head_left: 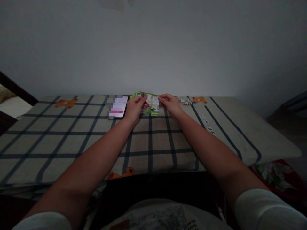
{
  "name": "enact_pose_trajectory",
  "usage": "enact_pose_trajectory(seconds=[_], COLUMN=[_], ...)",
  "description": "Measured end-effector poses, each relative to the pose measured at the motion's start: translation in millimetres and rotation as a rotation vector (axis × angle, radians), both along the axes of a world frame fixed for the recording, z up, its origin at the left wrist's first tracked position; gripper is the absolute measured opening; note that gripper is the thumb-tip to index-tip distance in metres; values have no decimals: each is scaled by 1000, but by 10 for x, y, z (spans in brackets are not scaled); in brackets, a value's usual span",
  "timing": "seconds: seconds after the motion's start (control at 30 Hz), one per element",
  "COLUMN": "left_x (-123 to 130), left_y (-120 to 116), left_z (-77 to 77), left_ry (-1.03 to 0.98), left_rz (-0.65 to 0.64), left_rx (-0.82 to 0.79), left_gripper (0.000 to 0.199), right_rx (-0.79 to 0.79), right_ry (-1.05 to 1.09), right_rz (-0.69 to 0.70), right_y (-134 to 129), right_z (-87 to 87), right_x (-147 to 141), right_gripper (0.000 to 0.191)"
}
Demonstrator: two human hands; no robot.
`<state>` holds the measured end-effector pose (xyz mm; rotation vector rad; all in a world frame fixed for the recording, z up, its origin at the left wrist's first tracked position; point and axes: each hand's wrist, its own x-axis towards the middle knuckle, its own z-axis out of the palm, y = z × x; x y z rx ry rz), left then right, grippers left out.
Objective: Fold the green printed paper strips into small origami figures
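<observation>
Near the wall end of the table, both hands hold a small green-and-white printed packet (155, 108) between them. My left hand (135, 108) pinches it at its left side, thumb and fingers pressed together. At the right edge, my right hand (171, 104) grips it between thumb and fingertips. More green packets (135, 95) lie behind and under my left hand, partly covered by it. Small print shows on the packet's face, too small to read.
A lit phone (119, 107) lies just left of my left hand. Crumpled printed scraps (185, 101) lie right of my right hand. A checked tablecloth (153, 140) covers the table, against a plain wall (153, 48). A red container (283, 179) stands low at the right.
</observation>
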<state>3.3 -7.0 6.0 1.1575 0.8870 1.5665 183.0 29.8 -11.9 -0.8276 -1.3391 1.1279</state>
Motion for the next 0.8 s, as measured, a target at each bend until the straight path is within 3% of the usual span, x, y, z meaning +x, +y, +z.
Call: enact_pose_trajectory(seconds=[0.57,0.67,0.8], left_x=[-46,-64,-132], left_y=[64,93,100], left_z=[-5,-24,-26], left_ry=[-167,-76,262], left_rz=[56,102,229], left_rx=[-23,-5,170], left_gripper=[28,26,30], right_rx=[48,56,110], right_ry=[-69,-83,-115], right_rz=[-5,-47,-177], right_y=[-1,22,64], right_z=[-10,-21,-37], right_x=[8,20,59], right_gripper=[36,35,31])
